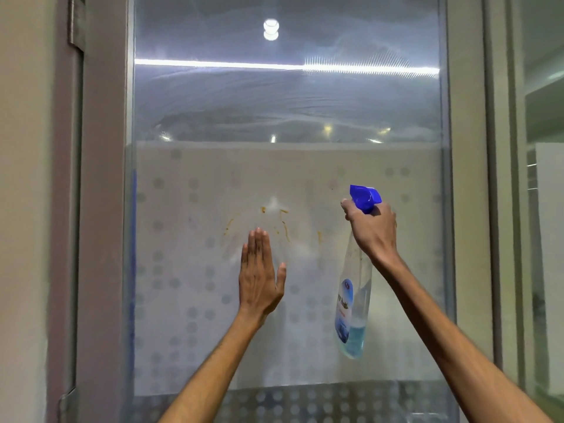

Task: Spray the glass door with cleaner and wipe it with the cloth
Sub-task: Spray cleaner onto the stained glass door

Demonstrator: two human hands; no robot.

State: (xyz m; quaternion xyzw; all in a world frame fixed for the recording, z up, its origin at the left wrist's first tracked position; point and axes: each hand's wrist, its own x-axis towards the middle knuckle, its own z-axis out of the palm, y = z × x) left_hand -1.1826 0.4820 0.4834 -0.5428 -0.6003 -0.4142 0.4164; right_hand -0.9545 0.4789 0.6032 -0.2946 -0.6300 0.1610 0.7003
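Note:
The glass door [213,102] fills the view, clear on top and frosted with a dot pattern lower down. Yellow-brown smears [285,225] mark the frosted part near the middle. My left hand [261,276] lies flat against the glass just below the smears, fingers straight and together, holding nothing. My right hand [370,227] grips the neck of a clear spray bottle [352,303] with a blue trigger head, its nozzle pointing left toward the smears. A little blue liquid sits at the bottle's bottom. No cloth is in view.
A brown door frame [100,209] and a pale wall stand to the left. A grey metal frame [467,178] and a further glass panel [543,209] stand to the right. Ceiling lights reflect in the upper glass.

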